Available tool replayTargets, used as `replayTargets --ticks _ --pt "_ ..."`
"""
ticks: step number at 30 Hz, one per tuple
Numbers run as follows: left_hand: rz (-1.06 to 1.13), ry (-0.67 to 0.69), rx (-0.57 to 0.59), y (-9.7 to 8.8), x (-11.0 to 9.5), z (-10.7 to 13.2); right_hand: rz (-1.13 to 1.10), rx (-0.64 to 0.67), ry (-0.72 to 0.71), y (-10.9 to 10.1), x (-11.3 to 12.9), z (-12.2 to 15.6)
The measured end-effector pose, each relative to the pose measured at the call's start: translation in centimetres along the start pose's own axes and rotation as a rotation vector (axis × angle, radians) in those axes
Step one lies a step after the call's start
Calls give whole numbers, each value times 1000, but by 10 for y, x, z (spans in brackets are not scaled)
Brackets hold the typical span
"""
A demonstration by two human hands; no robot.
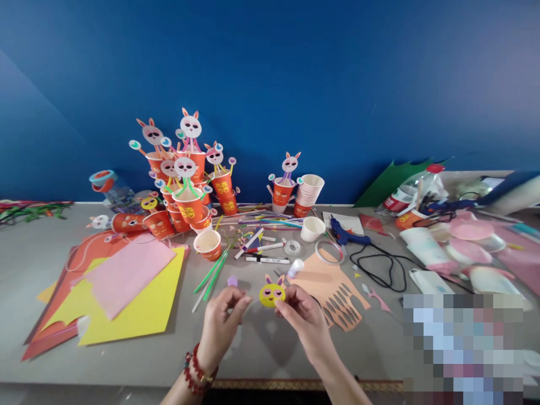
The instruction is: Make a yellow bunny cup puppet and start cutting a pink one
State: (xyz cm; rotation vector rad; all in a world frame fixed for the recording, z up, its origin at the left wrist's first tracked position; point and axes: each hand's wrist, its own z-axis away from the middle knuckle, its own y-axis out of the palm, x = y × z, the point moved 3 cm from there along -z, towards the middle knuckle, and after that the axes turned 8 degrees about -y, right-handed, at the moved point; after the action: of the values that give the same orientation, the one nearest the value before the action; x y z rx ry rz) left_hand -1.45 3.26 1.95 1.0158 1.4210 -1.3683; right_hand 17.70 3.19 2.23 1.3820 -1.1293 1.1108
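My right hand (307, 322) pinches a yellow paper rabbit face (268, 295) by its right edge, above the table. The face has pink patches round dark eyes, a small mouth and two upright ears. My left hand (224, 316), with beaded bracelets on the wrist, is a little to the left of it. Its thumb and forefinger are pressed together; whatever they hold, if anything, is too small to make out. Just beyond that hand lies a small purple paper piece (232, 280). A white glue bottle (296, 268) lies behind the rabbit face.
Orange paper (314, 273) with cut-out holes lies at right, near a blue glue gun (346, 232) and its cord. Coloured sheets (139, 315) spread at left. Red cups with rabbit figures (188, 205) stand at the back. Markers (268, 259) and green straws (214, 274) lie between.
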Motion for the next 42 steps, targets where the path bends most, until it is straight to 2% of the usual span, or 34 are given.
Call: replayTargets --ticks 6,11,13,17,20,24,30,34,36,38,40,42 --pt "-46 230 78 3 -18 -1 112 31 -78 1 2 0" --pt "-39 344 52 4 -19 2 144 69 -120 2 7 2" --pt "-48 461 15 0 -20 6 127 80 -134 2 7 4" --pt "-138 810 -38 -12 -29 15 132 22 -117 -5 2 5" --pt "-235 944 -53 -17 -37 19 260 -47 -181 -13 2 6" --pt "-259 949 -65 -18 -46 20 437 -58 -339 -17 9 8" --pt "-262 946 -96 -17 -50 20 436 -76 -321 -17 7 8" --pt "-269 956 -76 -19 -46 20 599 -44 -469 -18 16 7" --pt "-273 955 -81 -19 -45 20 597 9 -511 -16 19 6" --pt "-277 952 -86 -19 -44 20 543 34 -482 -14 19 6" --pt "-274 946 -89 -18 -44 20 513 3 -457 -13 18 8" --pt "-264 935 -91 -18 -43 21 536 -45 -516 -13 23 9"
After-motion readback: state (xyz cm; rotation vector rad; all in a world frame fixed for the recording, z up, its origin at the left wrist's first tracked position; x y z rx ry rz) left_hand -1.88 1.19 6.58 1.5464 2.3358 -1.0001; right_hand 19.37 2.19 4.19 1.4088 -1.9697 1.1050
